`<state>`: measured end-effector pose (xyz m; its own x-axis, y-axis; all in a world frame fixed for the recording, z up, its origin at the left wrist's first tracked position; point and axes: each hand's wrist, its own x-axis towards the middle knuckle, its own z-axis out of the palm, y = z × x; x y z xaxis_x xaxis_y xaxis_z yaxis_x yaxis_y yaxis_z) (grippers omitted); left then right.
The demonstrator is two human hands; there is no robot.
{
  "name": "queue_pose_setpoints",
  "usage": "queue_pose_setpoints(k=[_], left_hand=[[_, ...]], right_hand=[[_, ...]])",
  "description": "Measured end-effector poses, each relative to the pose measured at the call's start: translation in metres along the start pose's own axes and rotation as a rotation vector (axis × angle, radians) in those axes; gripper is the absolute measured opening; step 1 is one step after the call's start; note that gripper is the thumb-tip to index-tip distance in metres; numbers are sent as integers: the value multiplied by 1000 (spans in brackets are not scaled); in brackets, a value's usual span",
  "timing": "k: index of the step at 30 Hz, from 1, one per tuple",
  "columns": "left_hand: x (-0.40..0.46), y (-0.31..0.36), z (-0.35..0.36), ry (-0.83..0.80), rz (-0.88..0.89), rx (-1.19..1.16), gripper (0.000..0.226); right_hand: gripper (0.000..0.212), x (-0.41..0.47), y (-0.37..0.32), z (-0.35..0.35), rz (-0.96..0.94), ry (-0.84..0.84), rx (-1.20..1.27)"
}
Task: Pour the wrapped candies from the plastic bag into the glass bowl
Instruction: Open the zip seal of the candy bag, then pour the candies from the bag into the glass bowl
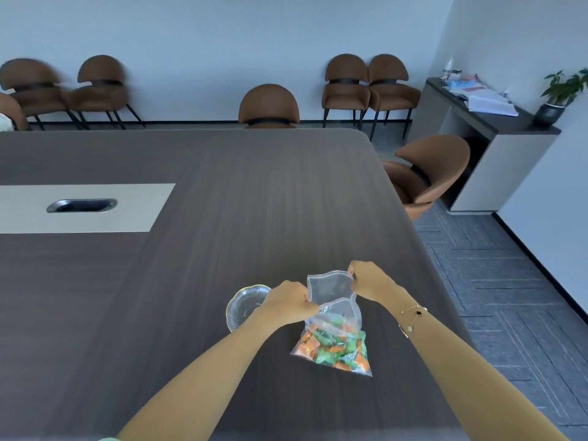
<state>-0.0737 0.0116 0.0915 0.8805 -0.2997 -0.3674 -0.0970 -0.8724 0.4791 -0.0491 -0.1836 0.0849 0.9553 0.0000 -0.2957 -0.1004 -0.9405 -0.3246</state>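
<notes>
Two bare forearms reach in from the near edge of a dark wood-grain tabletop (222,192), the right wrist wearing a thin gold bracelet (412,314). Between them a clear plastic bag (334,316) rests with its lower end on the surface, that end packed with orange and green wrapped candies (335,346); the upper part is empty and transparent. The left hand (291,302) pinches the bag's left edge near the mouth, fingers (304,299) clamped on the plastic. The right hand (369,283) grips the top right corner of the mouth, its fingers likewise closed on the film, so the opening is stretched between the two hands. Just left of the left hand, partly hidden behind it, sits the glass bowl (243,305), holding no candies in its visible part. Farther out on the tabletop, to the left, a pale inset panel (133,208) carries a metal-rimmed cable slot (82,205). Beyond the far edge, brown chairs (269,106) stand along a white wall, and a potted plant (558,97) sits on a sideboard (509,144) at far right.
</notes>
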Motion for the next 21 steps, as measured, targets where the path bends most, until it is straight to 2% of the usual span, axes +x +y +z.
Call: queue_pose_setpoints(k=[3, 6, 8, 11, 13, 16, 18, 21], left_hand=[[-4, -13, -6, -18, 13, 96, 37], [-5, -19, -23, 35, 22, 41, 23], [-4, -17, -38, 69, 69, 42, 17], [-2, -14, -51, 128, 120, 75, 18], [-2, -18, -51, 148, 115, 65, 18], [-2, -32, -42, 117, 83, 48, 18], [-2, -41, -33, 90, 49, 21, 16], [0, -52, -21, 81, -16, -95, 17]], right_hand=[[21, 4, 11, -13, 29, 76, -49], [25, 7, 18, -24, 25, 144, -67], [20, 10, 16, -29, 13, 188, -88], [13, 11, 9, -35, 2, 241, -103], [11, 10, 8, -34, -6, 272, 4], [18, 3, 14, -23, 41, 242, 259], [22, -1, 26, -6, 93, 197, 274], [40, -12, 41, 25, 165, -79, 162]])
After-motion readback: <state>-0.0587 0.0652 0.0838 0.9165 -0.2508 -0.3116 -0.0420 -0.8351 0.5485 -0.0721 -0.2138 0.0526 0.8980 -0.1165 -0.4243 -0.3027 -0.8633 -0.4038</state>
